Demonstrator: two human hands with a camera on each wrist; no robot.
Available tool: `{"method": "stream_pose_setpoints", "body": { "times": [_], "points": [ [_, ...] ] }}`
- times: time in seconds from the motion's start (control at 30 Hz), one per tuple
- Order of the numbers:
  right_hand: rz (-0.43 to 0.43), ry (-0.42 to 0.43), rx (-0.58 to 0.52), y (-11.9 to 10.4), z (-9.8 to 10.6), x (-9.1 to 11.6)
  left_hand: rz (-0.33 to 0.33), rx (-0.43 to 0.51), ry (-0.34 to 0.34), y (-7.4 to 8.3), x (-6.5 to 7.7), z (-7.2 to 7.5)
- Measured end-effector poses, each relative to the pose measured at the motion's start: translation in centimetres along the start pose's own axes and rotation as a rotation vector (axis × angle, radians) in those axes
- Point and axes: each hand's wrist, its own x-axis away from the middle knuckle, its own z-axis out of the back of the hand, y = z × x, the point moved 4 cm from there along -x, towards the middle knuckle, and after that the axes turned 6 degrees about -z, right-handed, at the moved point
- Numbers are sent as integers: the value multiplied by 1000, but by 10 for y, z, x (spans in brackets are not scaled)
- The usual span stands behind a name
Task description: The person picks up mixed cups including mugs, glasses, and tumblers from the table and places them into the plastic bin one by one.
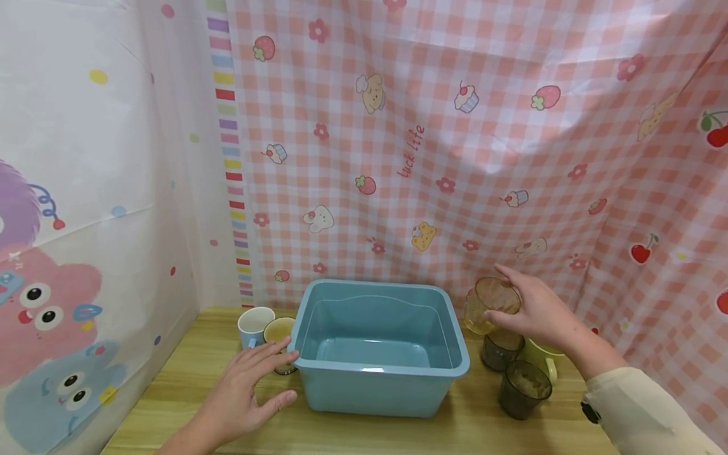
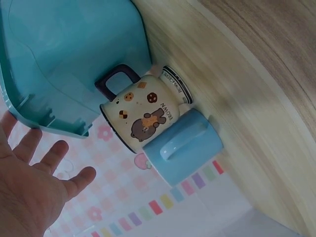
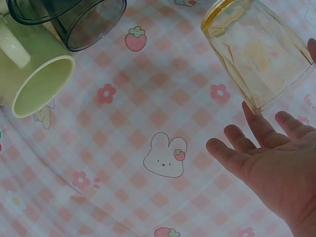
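Note:
A blue plastic basin (image 1: pixel 381 392) stands mid-table. My left hand (image 1: pixel 244 388) reaches its left rim with spread fingertips; the left wrist view also shows these straight fingers (image 2: pixel 54 154) at the rim. Left of the basin are a cream bear-print mug (image 2: pixel 143 111) with a dark handle and a light blue mug (image 2: pixel 185 148). Over at the right, my right hand (image 1: pixel 534 309) is at the rim of an amber glass (image 1: pixel 479 316). Its thumb lies before the glass, and its fingers (image 3: pixel 264 131) are spread along the rim. Whether the glass rests on the table cannot be told.
Two smoky dark glasses (image 1: pixel 523 392) stand right of the basin, beside a pale green mug (image 1: pixel 550 366) partly behind the right arm. A pink checked cloth (image 1: pixel 398 189) hangs behind the wooden table (image 1: pixel 273 420), and a white printed sheet (image 1: pixel 131 272) hangs at left.

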Motion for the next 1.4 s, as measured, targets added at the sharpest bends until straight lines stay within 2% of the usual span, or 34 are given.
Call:
{"method": "stream_pose_setpoints", "body": {
  "times": [0.57,0.77,1.4],
  "points": [
    [66,31,7,-17,5,-5,1,6,-2,0,1,0],
    [83,25,6,-22,5,-7,8,12,-20,0,1,0],
    [150,22,37,-44,3,-16,4,18,-19,-2,3,-2]
  ]
}}
